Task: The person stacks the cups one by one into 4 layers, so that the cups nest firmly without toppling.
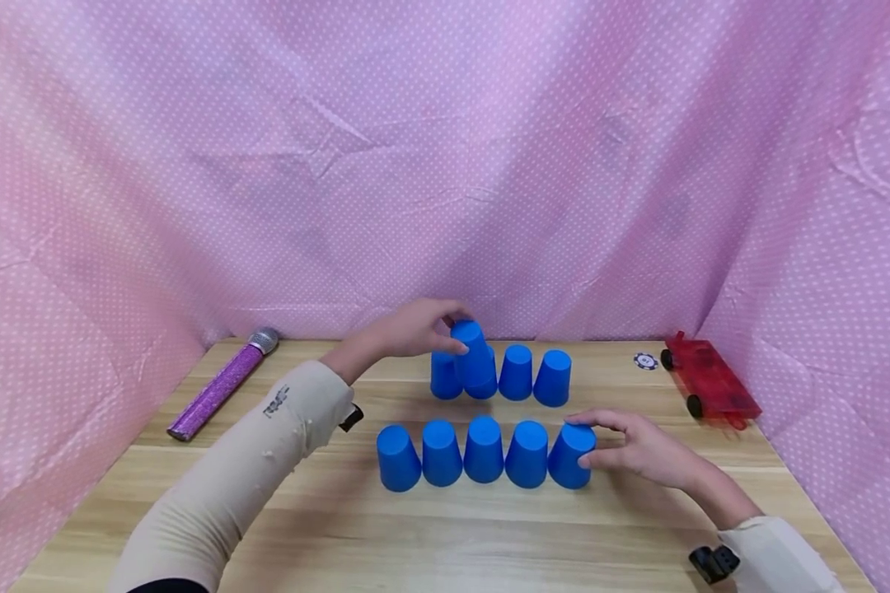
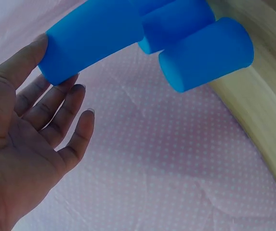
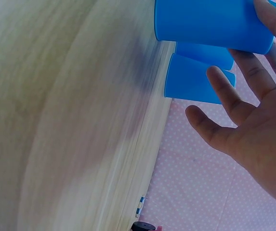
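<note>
My left hand (image 1: 426, 327) pinches an upside-down blue cup (image 1: 470, 339) near its closed end, thumb in front and fingers behind. This cup overlaps another cup of the back row, slightly tilted above it. In the left wrist view, the held blue cup (image 2: 94, 38) lies against the thumb and fingers. My right hand (image 1: 648, 449) grips the rightmost cup (image 1: 573, 457) of the front row, thumb on the near side and fingers at its top. Seen from the right wrist, that blue cup (image 3: 215, 24) sits between thumb and fingers, two fingers spread below it.
Several upside-down blue cups (image 1: 484, 449) stand in a front row, with more behind, among them a far-right one (image 1: 552, 379). A purple microphone (image 1: 222, 387) lies left on the wooden table (image 1: 445, 543). A poker chip (image 1: 646, 361) and red toy car (image 1: 712, 380) are right. Pink dotted cloth (image 1: 445, 165) surrounds the table.
</note>
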Demonstrator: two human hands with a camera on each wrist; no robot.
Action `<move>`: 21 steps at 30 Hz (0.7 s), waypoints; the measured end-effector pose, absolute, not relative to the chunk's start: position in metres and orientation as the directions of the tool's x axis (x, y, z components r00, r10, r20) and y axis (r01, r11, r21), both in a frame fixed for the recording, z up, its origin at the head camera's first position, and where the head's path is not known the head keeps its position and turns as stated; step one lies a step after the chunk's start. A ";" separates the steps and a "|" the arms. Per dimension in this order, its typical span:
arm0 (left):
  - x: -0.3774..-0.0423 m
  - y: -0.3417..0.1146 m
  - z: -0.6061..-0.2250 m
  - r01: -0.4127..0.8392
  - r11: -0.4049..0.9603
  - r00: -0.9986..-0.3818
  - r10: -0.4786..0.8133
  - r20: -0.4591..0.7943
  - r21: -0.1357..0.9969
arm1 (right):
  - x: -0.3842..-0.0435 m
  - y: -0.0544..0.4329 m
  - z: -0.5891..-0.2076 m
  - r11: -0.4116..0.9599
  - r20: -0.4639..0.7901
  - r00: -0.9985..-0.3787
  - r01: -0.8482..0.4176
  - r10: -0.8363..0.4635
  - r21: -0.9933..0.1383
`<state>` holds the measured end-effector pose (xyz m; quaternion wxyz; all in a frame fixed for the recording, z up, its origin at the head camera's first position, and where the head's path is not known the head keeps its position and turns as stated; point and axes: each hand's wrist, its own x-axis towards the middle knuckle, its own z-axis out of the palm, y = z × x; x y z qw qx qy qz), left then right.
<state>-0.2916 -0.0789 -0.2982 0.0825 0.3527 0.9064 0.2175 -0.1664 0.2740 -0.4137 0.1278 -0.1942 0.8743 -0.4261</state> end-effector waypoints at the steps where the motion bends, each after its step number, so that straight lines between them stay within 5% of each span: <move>1: -0.293 -0.080 -0.297 0.600 0.657 -0.741 0.671 0.009 0.458 | -0.166 0.274 -0.414 0.562 -0.058 -0.892 -0.231 -0.448 -0.794; 21: -0.323 -0.091 -0.298 0.480 0.749 -0.858 0.509 0.067 0.455 | -0.167 0.276 -0.416 0.550 -0.035 -0.882 -0.261 -0.469 -0.793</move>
